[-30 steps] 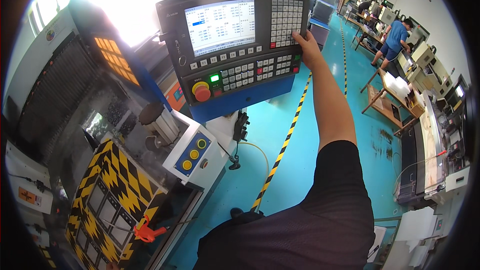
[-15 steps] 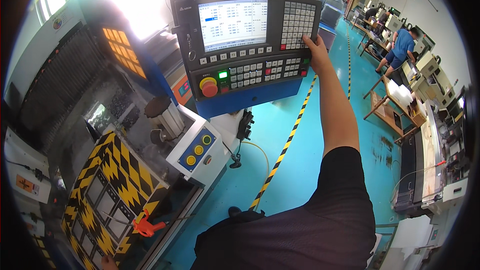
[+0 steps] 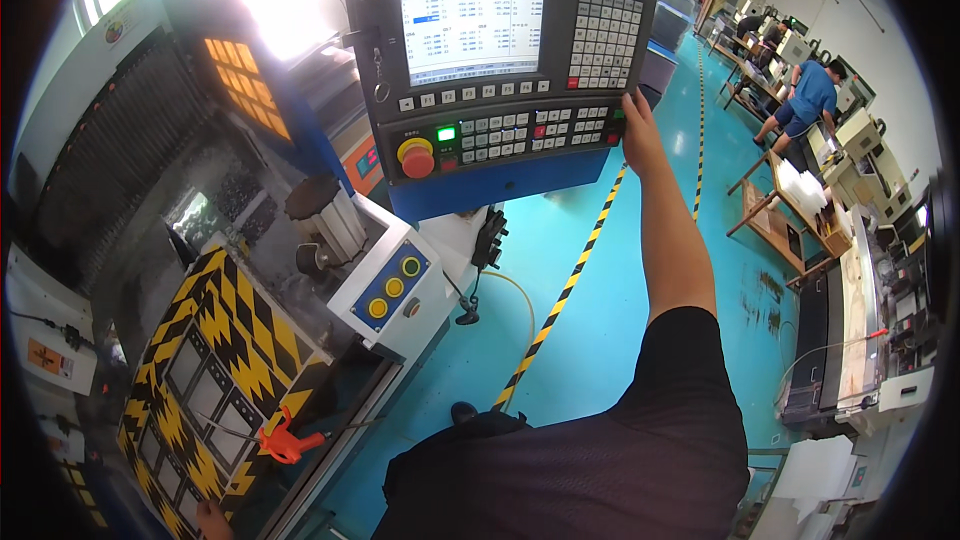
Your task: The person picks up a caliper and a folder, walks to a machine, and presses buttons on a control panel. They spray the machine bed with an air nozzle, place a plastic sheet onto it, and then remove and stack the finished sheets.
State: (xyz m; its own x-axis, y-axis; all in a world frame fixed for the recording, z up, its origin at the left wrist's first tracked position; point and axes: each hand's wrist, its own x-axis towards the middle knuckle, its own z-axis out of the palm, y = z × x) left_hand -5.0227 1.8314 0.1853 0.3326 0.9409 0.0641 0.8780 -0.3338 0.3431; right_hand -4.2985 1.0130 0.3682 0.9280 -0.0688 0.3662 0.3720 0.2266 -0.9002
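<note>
A dark CNC control panel point(image 3: 510, 165) with a lit screen, key rows and a red emergency stop knob point(image 3: 416, 161) stands in front of me. My right hand point(image 3: 641, 135) is at its right edge, below the upper keypad point(image 3: 606, 35), fingers stretched upward and apart from any held thing. At the lower left, my left hand point(image 3: 212, 520) shows only in small part, by the near edge of a black-and-yellow striped fixture point(image 3: 262, 325) with rectangular plates. An orange air blow gun point(image 3: 290, 440) lies on the fixture's right edge.
A white box with yellow and green push buttons point(image 3: 394, 286) stands between fixture and panel. A hose point(image 3: 530, 310) and striped floor tape point(image 3: 560, 320) run across the turquoise floor. Wooden benches point(image 3: 775, 210) and a person in blue point(image 3: 812, 95) are at the right.
My right hand has come off the upper keypad's lower keys and dropped slightly to the panel's right edge. The view has shifted a little; my left hand stays by the fixture.
</note>
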